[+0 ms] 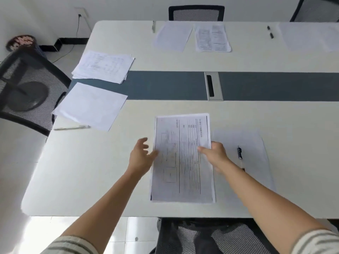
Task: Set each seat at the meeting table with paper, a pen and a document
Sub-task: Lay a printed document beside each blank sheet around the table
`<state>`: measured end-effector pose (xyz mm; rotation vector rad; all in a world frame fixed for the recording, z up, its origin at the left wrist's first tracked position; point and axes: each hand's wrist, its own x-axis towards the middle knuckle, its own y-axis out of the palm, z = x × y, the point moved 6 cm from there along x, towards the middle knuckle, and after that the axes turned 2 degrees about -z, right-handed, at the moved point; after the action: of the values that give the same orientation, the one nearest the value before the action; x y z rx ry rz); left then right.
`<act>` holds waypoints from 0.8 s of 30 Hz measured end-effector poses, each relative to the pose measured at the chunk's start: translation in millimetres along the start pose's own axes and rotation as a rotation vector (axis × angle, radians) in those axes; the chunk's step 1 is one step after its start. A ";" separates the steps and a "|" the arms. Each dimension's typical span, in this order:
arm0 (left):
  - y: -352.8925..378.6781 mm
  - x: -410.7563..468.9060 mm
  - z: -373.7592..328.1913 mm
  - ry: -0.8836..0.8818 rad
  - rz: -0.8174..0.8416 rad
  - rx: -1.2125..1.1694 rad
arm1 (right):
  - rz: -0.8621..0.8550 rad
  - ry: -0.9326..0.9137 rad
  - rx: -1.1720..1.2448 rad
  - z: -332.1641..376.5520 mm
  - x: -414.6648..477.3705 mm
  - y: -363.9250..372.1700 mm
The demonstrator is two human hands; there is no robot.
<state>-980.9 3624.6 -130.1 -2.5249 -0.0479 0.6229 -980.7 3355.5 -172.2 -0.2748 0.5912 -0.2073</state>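
A printed document (183, 162) lies on the white table (91, 171) in front of me. My right hand (213, 153) pinches its right edge, thumb on top. My left hand (141, 154) is open at its left edge, fingers spread and just touching the sheet. Right of the document lies a blank sheet (253, 142) with a dark pen (239, 152) on it. At the left end sit a blank paper stack (89, 105), a white pen (71, 127) and a stack of printed documents (104, 66). Across the table lie a blank sheet (172, 35), a printed document (211, 37) and a pen (153, 26).
A cable port (212, 86) is set in the dark centre strip. Mesh chairs stand at the left end (27, 88), below me (201, 237) and on the far side (196, 13). Far right lie a second blank sheet (310, 36) and a dark pen (270, 32). A bin (21, 42) stands by the wall.
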 end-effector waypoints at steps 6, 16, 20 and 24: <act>54.4 -37.3 69.4 0.085 0.182 0.602 | -0.008 0.155 -0.144 -46.7 20.8 15.8; 82.3 -57.0 98.8 0.219 0.227 0.885 | 0.325 -0.234 -1.083 -76.9 -51.7 5.1; 88.5 -56.8 94.0 0.226 0.187 0.877 | 0.246 -0.292 -1.035 -73.9 -49.7 10.4; 92.3 -57.8 89.5 0.237 0.167 0.896 | -0.029 -0.415 -0.928 -60.4 -34.5 -38.4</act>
<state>-1080.2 3580.4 -219.8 -1.7126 0.4351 0.2938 -1047.7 3316.8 -190.4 -1.1938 0.2326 0.1146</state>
